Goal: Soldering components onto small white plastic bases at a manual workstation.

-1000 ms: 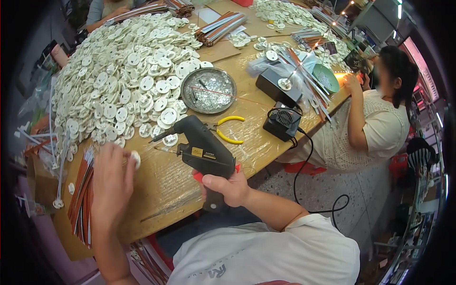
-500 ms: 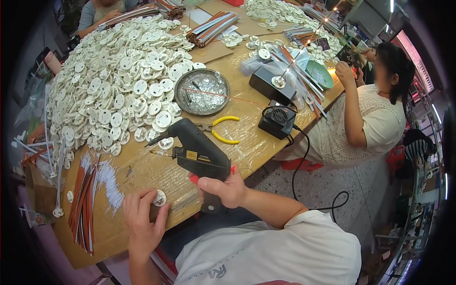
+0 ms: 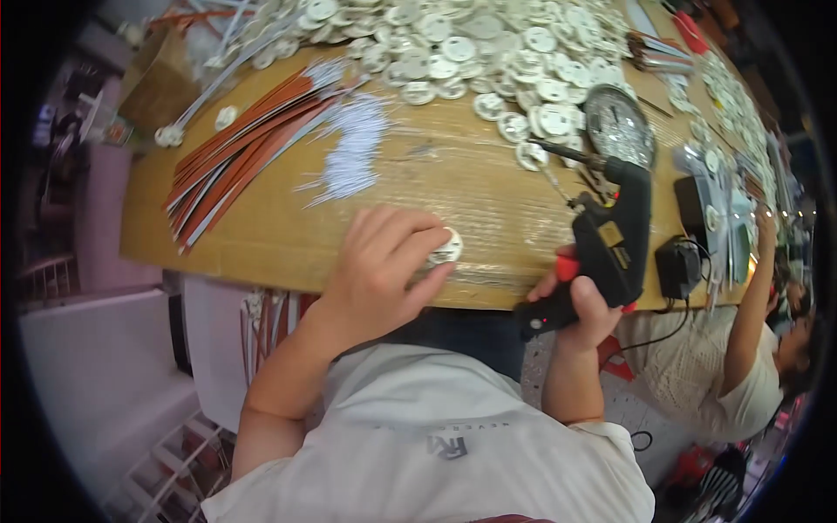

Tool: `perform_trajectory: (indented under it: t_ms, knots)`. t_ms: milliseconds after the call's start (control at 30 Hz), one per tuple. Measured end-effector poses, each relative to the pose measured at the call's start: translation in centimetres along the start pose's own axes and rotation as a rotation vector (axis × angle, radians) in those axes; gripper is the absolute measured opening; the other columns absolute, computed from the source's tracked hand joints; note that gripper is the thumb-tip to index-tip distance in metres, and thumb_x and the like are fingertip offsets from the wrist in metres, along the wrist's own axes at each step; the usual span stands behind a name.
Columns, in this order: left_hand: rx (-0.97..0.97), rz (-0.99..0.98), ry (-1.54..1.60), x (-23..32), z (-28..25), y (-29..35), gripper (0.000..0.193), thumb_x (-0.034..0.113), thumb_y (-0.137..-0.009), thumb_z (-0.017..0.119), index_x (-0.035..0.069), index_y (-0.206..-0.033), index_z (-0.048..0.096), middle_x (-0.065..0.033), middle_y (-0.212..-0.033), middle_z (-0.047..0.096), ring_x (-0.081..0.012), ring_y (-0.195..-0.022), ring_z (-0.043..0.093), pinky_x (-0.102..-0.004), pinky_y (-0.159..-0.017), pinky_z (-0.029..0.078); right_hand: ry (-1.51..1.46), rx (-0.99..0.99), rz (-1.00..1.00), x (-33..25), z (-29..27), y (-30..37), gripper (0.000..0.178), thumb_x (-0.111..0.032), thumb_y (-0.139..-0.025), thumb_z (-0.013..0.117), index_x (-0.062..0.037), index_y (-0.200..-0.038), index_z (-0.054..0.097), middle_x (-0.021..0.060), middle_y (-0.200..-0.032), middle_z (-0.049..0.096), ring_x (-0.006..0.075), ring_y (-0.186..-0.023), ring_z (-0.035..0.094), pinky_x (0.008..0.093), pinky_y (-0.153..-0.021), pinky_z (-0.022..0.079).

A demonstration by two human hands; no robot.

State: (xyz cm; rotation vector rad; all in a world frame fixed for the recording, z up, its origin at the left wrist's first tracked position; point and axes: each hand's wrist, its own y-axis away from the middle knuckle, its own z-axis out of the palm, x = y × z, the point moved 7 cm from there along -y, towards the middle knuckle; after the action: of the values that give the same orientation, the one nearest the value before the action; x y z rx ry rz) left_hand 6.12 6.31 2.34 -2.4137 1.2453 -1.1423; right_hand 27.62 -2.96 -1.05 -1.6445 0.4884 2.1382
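My left hand (image 3: 377,266) rests near the front edge of the wooden table (image 3: 261,235) and pinches a small white round disc (image 3: 445,247) between fingers and thumb. My right hand (image 3: 582,301) grips the handle of a black glue gun (image 3: 610,235) with a red trigger; its metal nozzle points up and left toward the disc pile. A large heap of white round discs (image 3: 488,44) covers the far part of the table.
Red-brown strips (image 3: 240,148) and white thin strips (image 3: 353,148) lie fanned out at the left. A round metal tin (image 3: 619,122) and a black adapter (image 3: 676,266) sit to the right. Another person (image 3: 741,366) works at the right.
The view has swung down and left. My left hand has carried a disc from the pile to the table's front edge, and the glue gun has moved closer to it.
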Motion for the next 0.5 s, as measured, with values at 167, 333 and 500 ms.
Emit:
perform_trajectory:
  t_ms: [167, 333, 500]
  knots:
    - [0.017, -0.040, 0.014, -0.2, -0.4, 0.5, 0.030, 0.010, -0.078, 0.080, 0.004, -0.106, 0.068, -0.0087, -0.107, 0.065, -0.0292, -0.097, 0.061, -0.0413, -0.086, 0.045, 0.001, 0.045, -0.043, 0.6, 0.2, -0.2, 0.053, -0.025, -0.083, 0.064, 0.0148, -0.116, 0.057, 0.0187, -0.078, 0.062, 0.0236, -0.060, 0.062, 0.0373, -0.054, 0.058]
    - [0.115, -0.054, 0.097, -1.5, -1.8, 1.0, 0.030, 0.013, -0.079, 0.080, 0.004, -0.105, 0.069, -0.0085, -0.106, 0.065, -0.0287, -0.097, 0.061, -0.0406, -0.086, 0.044, 0.012, 0.058, -0.084, 0.2, 0.6, -0.2, 0.053, -0.025, -0.084, 0.064, 0.0149, -0.116, 0.056, 0.0195, -0.083, 0.062, 0.0228, -0.061, 0.062, 0.0366, -0.053, 0.057]
    - [0.143, -0.270, -0.466, -5.2, -6.4, 0.4, 0.018, 0.010, -0.083, 0.077, 0.004, -0.099, 0.071, -0.0080, -0.103, 0.065, -0.0273, -0.097, 0.061, -0.0399, -0.089, 0.041, 0.034, 0.065, -0.094, -0.1, 0.9, -0.2, 0.052, -0.026, -0.084, 0.065, 0.0149, -0.116, 0.056, 0.0196, -0.082, 0.062, 0.0227, -0.061, 0.062, 0.0362, -0.052, 0.057]
